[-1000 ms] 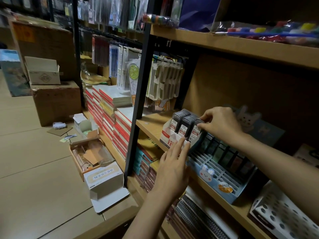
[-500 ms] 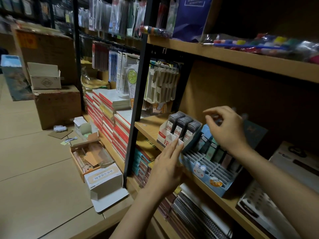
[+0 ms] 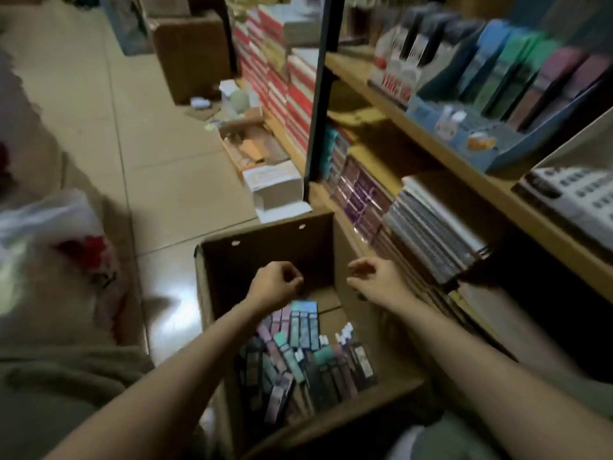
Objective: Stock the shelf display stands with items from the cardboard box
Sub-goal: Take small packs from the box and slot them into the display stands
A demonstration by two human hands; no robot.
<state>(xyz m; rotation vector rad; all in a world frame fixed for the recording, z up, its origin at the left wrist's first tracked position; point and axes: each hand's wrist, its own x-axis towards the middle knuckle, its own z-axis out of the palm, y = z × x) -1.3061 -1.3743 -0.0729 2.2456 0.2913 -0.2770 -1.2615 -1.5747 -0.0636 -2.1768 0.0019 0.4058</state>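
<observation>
Both hands have left the display stands on the shelf and now hang over the open cardboard box [image 3: 265,240] on the floor, and the view has swung down from the shelf to look into the box. The left hand [image 3: 275,285] is above the box's far end with its fingers curled loosely inward, holding nothing. The right hand [image 3: 374,277] is just beside it, near the box's right wall, fingers relaxed and half bent, also holding nothing. Neither hand touches the packs.

In the bottom of the box lies a heap of slim packs [image 3: 305,356] in teal, pink, purple and dark tones, some lined up side by side, others tilted across one another.

Up on the wooden shelf [image 3: 517,197] to the right, the blue display stand [image 3: 497,137] holds upright packs in its rear slots, while its front slots look unfilled. Just left of it, touching it, stands the white-and-red display stand [image 3: 394,81] with dark packs upright in it. The picture is blurred, so print on the packs cannot be read.
</observation>
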